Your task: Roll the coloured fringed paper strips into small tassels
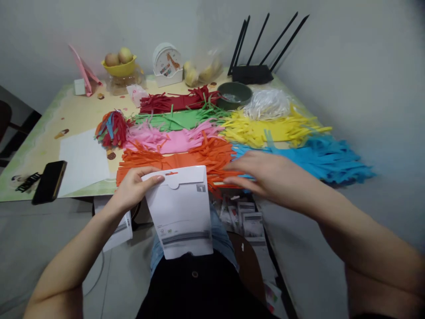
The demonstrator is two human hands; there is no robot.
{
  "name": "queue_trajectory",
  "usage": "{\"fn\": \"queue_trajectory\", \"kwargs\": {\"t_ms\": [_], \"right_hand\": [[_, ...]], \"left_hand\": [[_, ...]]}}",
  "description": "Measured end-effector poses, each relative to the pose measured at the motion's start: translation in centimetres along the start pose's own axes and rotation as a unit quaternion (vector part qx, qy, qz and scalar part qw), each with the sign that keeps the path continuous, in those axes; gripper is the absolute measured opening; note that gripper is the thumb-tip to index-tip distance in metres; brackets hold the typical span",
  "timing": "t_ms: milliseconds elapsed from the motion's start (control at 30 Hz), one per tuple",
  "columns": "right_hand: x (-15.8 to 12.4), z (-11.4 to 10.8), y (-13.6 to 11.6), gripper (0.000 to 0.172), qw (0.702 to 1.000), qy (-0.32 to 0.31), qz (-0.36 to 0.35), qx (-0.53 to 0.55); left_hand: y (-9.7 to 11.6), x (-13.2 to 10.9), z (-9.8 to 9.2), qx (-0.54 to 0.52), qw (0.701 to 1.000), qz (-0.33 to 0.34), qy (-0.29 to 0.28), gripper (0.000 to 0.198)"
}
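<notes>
My left hand [141, 184] pinches the top left corner of a white cardboard packet [182, 210], which has a hang slot and a tab closure at its top and rests toward my lap. To its right, my right hand [247, 173] hovers near the table's front edge with fingers apart, holding nothing that I can see. Just beyond the packet lies fringed orange tissue paper [179, 159]. Blue fringe [318, 157] spreads out behind my right hand and wrist. Farther back are pink [179, 141], yellow [272, 130], green [182, 119] and dark red fringes [179, 102].
A multicoloured tassel bundle [113, 128], white sheet [84, 159] and phone [49, 181] lie on the left. Behind stand a green bowl [234, 95], white strands [267, 104], a router [252, 74], a coaster holder [168, 77] and a yellow fruit bowl [119, 68]. Several packets [252, 226] sit below the table.
</notes>
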State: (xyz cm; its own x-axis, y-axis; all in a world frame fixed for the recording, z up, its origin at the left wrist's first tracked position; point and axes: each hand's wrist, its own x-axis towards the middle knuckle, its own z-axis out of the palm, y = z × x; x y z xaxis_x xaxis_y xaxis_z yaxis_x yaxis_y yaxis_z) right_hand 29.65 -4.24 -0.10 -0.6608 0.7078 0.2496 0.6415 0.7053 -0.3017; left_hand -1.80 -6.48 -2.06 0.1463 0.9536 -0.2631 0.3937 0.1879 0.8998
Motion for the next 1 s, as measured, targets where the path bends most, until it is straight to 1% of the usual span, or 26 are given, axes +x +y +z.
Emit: {"fn": "queue_trajectory", "kwargs": {"t_ms": [33, 67, 133, 167, 200, 267, 333, 367, 433, 500, 533, 567, 633, 700, 733, 800, 833, 900, 933, 967, 1000], "right_hand": [[0.3, -0.4, -0.2, 0.032, 0.999, 0.004, 0.023, 0.048], [0.7, -0.5, -0.5, 0.034, 0.994, -0.007, 0.033, 0.100], [1.8, 0.2, -1.3, 0.035, 0.978, -0.053, 0.038, 0.198], [2.2, 0.7, -1.7, 0.037, 0.969, -0.070, 0.039, 0.234], [2.4, 1.4, -1.9, 0.041, 0.961, -0.075, 0.045, 0.261], [2.6, 2.5, -2.0, 0.046, 0.953, -0.047, 0.063, 0.294], [2.5, 3.2, -1.6, 0.047, 0.944, -0.021, 0.073, 0.321], [2.5, 3.4, -1.2, 0.047, 0.940, -0.020, 0.072, 0.334], [2.6, 3.4, -0.6, 0.045, 0.931, -0.037, 0.058, 0.358], [3.0, 3.3, -0.3, 0.042, 0.928, -0.058, 0.041, 0.365], [3.2, 3.3, -0.5, 0.041, 0.933, -0.055, 0.035, 0.355], [3.3, 3.4, -0.8, 0.040, 0.941, -0.042, 0.033, 0.335], [3.4, 3.6, -1.9, 0.042, 0.957, 0.003, 0.030, 0.289], [3.1, 4.0, -2.8, 0.040, 0.964, 0.035, 0.022, 0.263], [2.9, 4.2, -3.1, 0.037, 0.964, 0.039, 0.015, 0.264], [2.7, 4.5, -2.8, 0.035, 0.956, 0.021, 0.002, 0.293], [2.7, 4.6, -2.4, 0.036, 0.948, -0.001, -0.003, 0.318], [3.0, 4.3, -1.2, 0.044, 0.929, -0.065, -0.012, 0.364], [3.3, 4.1, -0.8, 0.046, 0.925, -0.095, -0.016, 0.368], [3.6, 3.7, -0.6, 0.046, 0.930, -0.112, -0.018, 0.350], [3.9, 3.3, -0.8, 0.042, 0.944, -0.114, -0.018, 0.310]], "left_hand": [[0.5, -0.2, 0.1, 0.015, 1.000, 0.021, -0.006, 0.036], [1.1, -0.3, 0.2, 0.031, 0.999, 0.042, -0.013, 0.035], [1.9, -0.6, 0.6, 0.052, 0.996, 0.072, -0.021, 0.033], [2.0, -0.8, 0.7, 0.050, 0.996, 0.078, -0.014, 0.032], [2.0, -1.0, 0.8, 0.041, 0.996, 0.077, 0.005, 0.031], [1.4, -1.4, 0.9, 0.018, 0.995, 0.067, 0.068, 0.031], [0.5, -1.8, 0.7, 0.001, 0.990, 0.062, 0.123, 0.034], [0.0, -1.9, 0.6, -0.003, 0.989, 0.063, 0.134, 0.036], [-0.6, -1.8, 0.3, -0.025, 0.989, 0.071, 0.126, 0.036], [-0.8, -1.6, 0.3, -0.054, 0.989, 0.080, 0.108, 0.038], [-0.7, -1.5, 0.5, -0.058, 0.988, 0.085, 0.114, 0.040], [-0.6, -1.3, 0.8, -0.049, 0.986, 0.092, 0.130, 0.040], [-0.3, -1.3, 1.6, -0.006, 0.975, 0.115, 0.189, 0.038], [-0.3, -1.3, 2.5, 0.034, 0.959, 0.134, 0.248, 0.035], [-0.4, -1.4, 2.8, 0.040, 0.953, 0.139, 0.265, 0.036], [-1.0, -1.6, 3.2, 0.018, 0.952, 0.140, 0.272, 0.040], [-1.3, -1.6, 3.2, -0.004, 0.955, 0.137, 0.264, 0.042], [-1.8, -1.7, 2.9, -0.044, 0.963, 0.128, 0.235, 0.047], [-1.9, -1.6, 2.6, -0.048, 0.965, 0.123, 0.227, 0.049], [-1.8, -1.6, 2.4, -0.038, 0.966, 0.121, 0.226, 0.051], [-1.6, -1.6, 2.3, -0.017, 0.964, 0.124, 0.233, 0.051]]}}
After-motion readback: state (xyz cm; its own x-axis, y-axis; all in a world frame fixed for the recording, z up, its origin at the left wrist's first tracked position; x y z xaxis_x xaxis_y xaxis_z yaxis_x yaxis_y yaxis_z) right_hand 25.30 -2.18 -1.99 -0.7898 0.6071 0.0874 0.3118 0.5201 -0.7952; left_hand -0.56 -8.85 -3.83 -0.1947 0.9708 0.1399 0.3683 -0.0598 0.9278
